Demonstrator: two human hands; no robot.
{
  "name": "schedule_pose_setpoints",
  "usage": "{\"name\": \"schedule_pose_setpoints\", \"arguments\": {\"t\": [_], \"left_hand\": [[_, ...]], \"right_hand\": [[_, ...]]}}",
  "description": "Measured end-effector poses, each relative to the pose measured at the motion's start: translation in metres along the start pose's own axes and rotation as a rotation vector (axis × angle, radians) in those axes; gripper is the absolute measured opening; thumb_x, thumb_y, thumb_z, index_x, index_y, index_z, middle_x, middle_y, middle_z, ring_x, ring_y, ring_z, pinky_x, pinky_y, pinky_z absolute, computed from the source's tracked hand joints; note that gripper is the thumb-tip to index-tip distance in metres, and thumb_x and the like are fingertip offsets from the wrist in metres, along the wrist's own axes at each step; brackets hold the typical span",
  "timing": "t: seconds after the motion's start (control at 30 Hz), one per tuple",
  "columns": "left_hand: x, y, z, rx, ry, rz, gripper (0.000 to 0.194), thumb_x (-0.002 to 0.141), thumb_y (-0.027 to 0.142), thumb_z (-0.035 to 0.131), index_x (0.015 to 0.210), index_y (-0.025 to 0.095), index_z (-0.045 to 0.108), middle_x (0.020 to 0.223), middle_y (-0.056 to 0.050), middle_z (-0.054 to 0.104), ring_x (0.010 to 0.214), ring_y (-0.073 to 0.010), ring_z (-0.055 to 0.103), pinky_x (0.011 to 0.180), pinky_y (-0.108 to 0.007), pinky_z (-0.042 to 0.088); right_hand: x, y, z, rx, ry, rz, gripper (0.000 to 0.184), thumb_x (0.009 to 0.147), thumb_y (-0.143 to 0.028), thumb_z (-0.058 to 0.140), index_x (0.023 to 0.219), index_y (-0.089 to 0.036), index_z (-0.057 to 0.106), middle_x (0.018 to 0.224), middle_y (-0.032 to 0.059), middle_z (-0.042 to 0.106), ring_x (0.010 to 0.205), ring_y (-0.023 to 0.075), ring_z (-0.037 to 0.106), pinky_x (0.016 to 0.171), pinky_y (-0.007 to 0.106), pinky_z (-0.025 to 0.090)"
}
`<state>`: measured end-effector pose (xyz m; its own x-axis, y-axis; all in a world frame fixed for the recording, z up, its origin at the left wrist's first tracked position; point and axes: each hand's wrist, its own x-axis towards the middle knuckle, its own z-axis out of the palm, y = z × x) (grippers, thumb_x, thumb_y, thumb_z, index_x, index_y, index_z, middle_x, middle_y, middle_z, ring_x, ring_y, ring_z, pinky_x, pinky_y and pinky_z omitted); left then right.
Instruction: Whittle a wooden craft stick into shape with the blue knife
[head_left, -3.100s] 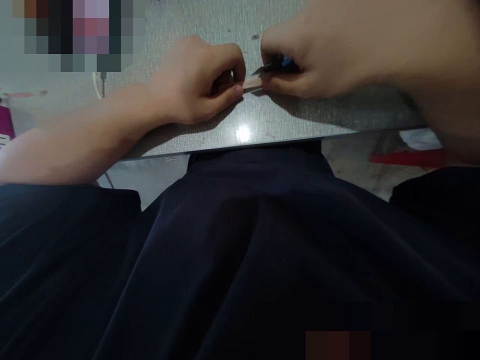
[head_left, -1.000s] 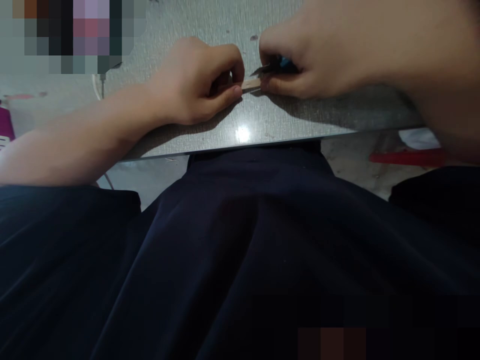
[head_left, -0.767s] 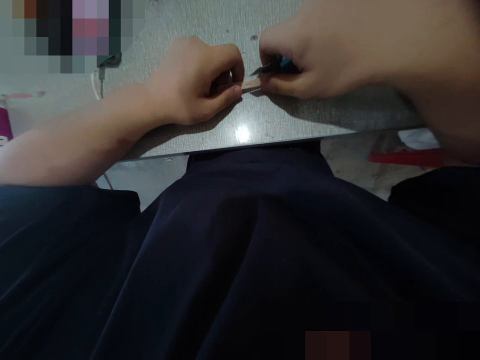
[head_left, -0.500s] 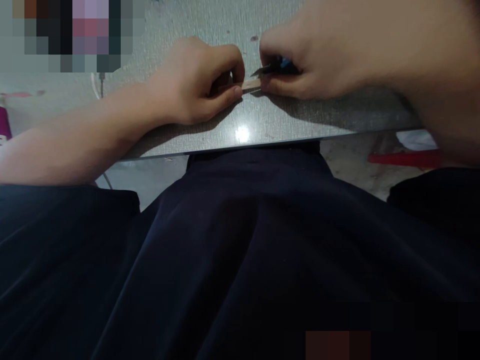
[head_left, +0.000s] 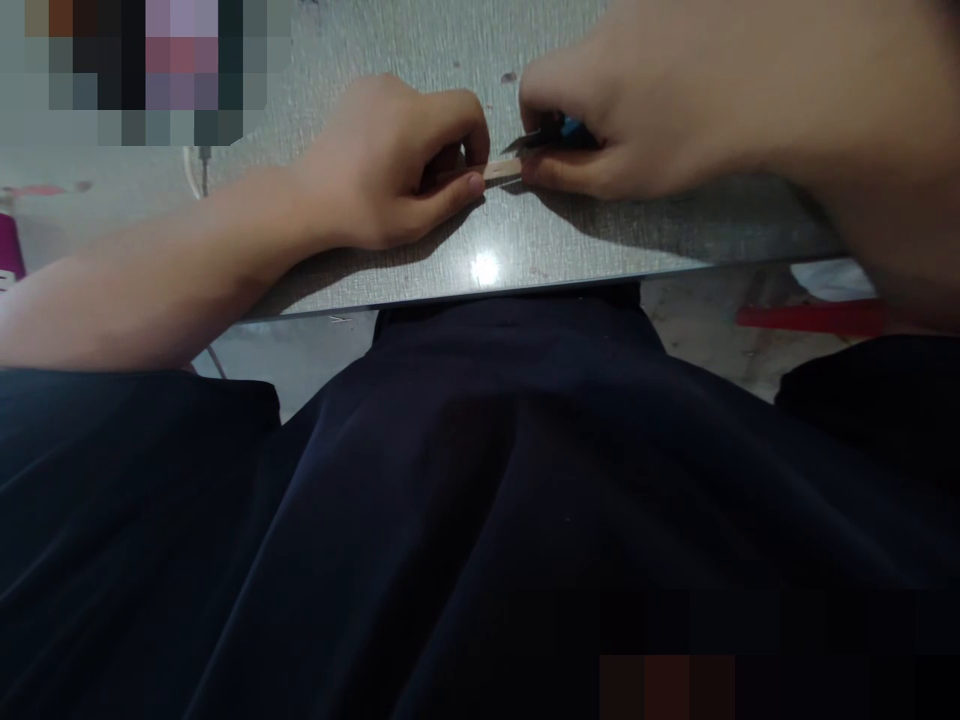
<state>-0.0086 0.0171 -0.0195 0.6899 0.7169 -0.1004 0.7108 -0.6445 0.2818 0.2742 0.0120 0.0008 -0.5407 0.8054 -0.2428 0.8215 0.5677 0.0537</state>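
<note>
My left hand (head_left: 409, 165) is closed, with thumb and fingers pinching a thin, flat, pale wooden stick (head_left: 501, 171) just above the table. The stick spans the small gap between my two hands. In my right hand (head_left: 592, 125) is a utility knife (head_left: 551, 131) with a dark body and a bit of blue; its pointed blade juts left, close above the stick. My right thumb lies at the stick's right end. Most of the knife's handle and both ends of the stick are hidden by my fingers.
The grey textured table (head_left: 420, 275) has its front edge right before my lap. A cable with a plug (head_left: 204, 165) lies beyond my left forearm, and a purple object (head_left: 9, 250) is at the far left. Below the table at right is a red object (head_left: 810, 317). The upper left is blurred out.
</note>
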Motion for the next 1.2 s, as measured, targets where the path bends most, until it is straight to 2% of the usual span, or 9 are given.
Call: {"name": "schedule_pose_setpoints", "arguments": {"t": [0.13,0.4,0.63,0.8,1.0,1.2], "left_hand": [[0.0000,0.0007,-0.0012,0.003,-0.024,0.008,0.088,0.111,0.082,0.039,0.160,0.023,0.082,0.126,-0.009,0.088,0.119,-0.0367,0.087,0.120,-0.062,0.064],[-0.0011,0.0024,-0.0052,0.012,-0.059,-0.034,0.087,0.110,0.085,0.038,0.162,0.029,0.079,0.134,-0.006,0.090,0.132,-0.0398,0.087,0.129,-0.067,0.061],[-0.0020,0.0023,-0.0018,0.000,-0.014,-0.033,0.088,0.109,0.084,0.038,0.159,0.027,0.082,0.129,-0.006,0.090,0.123,-0.0378,0.087,0.124,-0.064,0.065],[-0.0015,0.0013,-0.0024,0.018,-0.044,-0.031,0.088,0.111,0.085,0.038,0.162,0.027,0.081,0.133,-0.006,0.090,0.127,-0.0386,0.087,0.126,-0.065,0.064],[0.0002,-0.0019,0.0009,0.007,0.015,0.011,0.087,0.112,0.081,0.039,0.159,0.023,0.084,0.122,-0.007,0.088,0.115,-0.0341,0.087,0.121,-0.061,0.067],[0.0052,-0.0041,-0.0051,0.064,-0.080,0.037,0.093,0.112,0.082,0.033,0.165,0.021,0.078,0.127,-0.008,0.086,0.120,-0.0348,0.087,0.119,-0.061,0.066]], "right_hand": [[0.0006,-0.0008,-0.0016,-0.014,-0.008,0.001,0.081,0.121,-0.074,0.048,0.153,-0.012,0.088,0.133,0.0224,0.091,0.133,0.0557,0.089,0.109,0.076,0.072],[0.0019,0.0003,0.0015,-0.035,0.012,-0.021,0.078,0.121,-0.075,0.049,0.149,-0.014,0.089,0.118,0.0188,0.090,0.122,0.0520,0.090,0.102,0.072,0.074],[0.0002,-0.0027,-0.0043,-0.020,-0.018,0.009,0.080,0.122,-0.075,0.049,0.151,-0.012,0.089,0.126,0.0212,0.091,0.130,0.0544,0.089,0.108,0.076,0.072],[0.0002,0.0003,-0.0003,-0.004,0.000,0.014,0.083,0.118,-0.078,0.050,0.156,-0.015,0.088,0.135,0.0203,0.091,0.130,0.0531,0.089,0.108,0.075,0.071],[0.0022,0.0027,0.0031,0.010,0.005,0.007,0.090,0.113,-0.082,0.043,0.150,-0.013,0.088,0.127,0.0172,0.088,0.122,0.0500,0.087,0.104,0.072,0.068],[0.0028,0.0044,0.0001,-0.067,-0.011,0.012,0.096,0.109,-0.087,0.030,0.148,-0.019,0.086,0.108,0.0087,0.080,0.108,0.0388,0.081,0.092,0.060,0.065]]}}
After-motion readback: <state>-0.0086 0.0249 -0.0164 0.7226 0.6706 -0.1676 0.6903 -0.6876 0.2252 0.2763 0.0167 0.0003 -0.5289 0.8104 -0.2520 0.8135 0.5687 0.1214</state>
